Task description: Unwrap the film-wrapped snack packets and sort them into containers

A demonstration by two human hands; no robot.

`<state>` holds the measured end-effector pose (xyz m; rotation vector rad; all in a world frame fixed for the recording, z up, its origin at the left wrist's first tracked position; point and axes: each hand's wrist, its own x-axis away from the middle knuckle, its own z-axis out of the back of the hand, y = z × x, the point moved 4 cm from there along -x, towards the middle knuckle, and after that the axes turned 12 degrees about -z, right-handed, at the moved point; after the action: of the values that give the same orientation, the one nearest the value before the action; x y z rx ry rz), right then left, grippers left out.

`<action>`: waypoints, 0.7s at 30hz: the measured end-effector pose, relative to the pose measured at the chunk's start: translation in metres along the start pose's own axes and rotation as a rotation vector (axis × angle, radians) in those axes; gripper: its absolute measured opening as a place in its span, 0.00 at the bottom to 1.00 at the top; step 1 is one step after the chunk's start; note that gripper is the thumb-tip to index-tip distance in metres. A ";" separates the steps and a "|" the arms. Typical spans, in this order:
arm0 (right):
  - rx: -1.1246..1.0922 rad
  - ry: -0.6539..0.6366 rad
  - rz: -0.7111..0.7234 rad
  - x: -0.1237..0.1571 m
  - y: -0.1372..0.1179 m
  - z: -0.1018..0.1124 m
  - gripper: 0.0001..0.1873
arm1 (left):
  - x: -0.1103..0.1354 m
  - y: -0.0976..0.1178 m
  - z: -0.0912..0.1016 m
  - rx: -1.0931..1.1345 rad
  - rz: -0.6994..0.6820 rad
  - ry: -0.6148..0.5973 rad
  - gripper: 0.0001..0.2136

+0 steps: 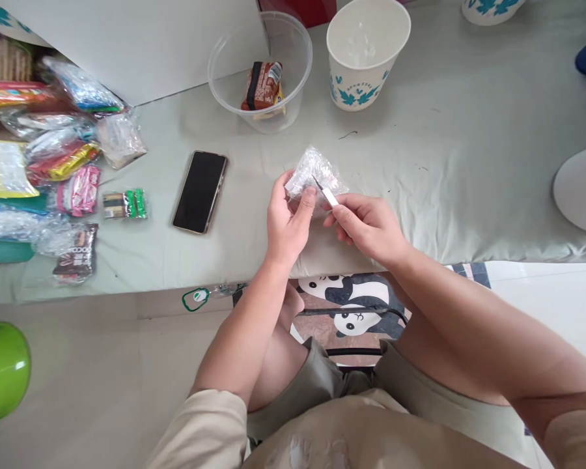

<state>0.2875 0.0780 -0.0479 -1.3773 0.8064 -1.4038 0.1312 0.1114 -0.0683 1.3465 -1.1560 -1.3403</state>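
My left hand (293, 218) is closed on a crinkled clear plastic bag (312, 166), with the thumb pressed on its near side. What the bag contains, if anything, is hard to make out through the glare. In my right hand (368, 225) is a slim white-handled tool with a thin dark pointed tip (329, 197), pinched between thumb and fingers. Its tip lies over the bag, and I cannot tell whether it pierces the plastic. Both hands are close together above the near edge of the cloth-covered table (244, 195).
Left of my hands lies a black phone (201, 192). Behind them stand a clear round tub (286, 107) holding a brown snack packet (262, 85), and a white paper cup (366, 71) with teal leaves. Several wrapped snacks (78, 189) crowd the left side. A green bucket (2, 371) is on the floor.
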 end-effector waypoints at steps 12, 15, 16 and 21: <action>0.185 -0.123 -0.052 0.004 -0.011 0.002 0.22 | -0.011 0.014 0.025 0.121 -0.031 0.199 0.25; 0.304 -0.072 -0.007 0.002 -0.006 0.010 0.20 | -0.017 0.015 0.041 0.226 0.059 0.259 0.24; 0.358 0.007 0.048 0.000 -0.004 0.017 0.19 | -0.019 0.015 0.045 0.258 0.090 0.259 0.24; 0.723 0.555 0.247 -0.014 0.013 0.063 0.12 | -0.017 0.010 0.040 0.339 0.211 0.065 0.22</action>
<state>0.3498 0.0981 -0.0562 -0.3261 0.6737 -1.6684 0.0908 0.1275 -0.0562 1.4450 -1.4833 -0.9724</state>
